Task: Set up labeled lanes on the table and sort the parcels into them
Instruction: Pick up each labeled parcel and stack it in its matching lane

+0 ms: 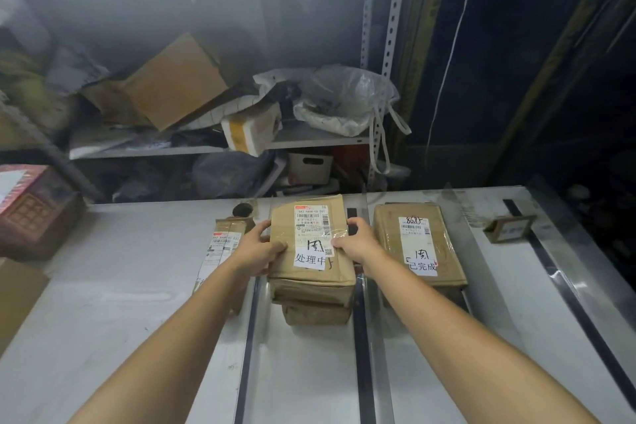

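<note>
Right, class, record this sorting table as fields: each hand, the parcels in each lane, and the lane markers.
left hand: grips top parcel at its left edge
right hand: grips its right edge
top parcel: on the middle stack, white label
right parcel: right lane, white label
thin parcel: left lane
tape strips: black, dividing the table

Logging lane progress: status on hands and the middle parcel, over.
Gripping top parcel by its sides: left hand, right hand. It lies on the middle stack. Nothing in the way; right stack sits apart.
</note>
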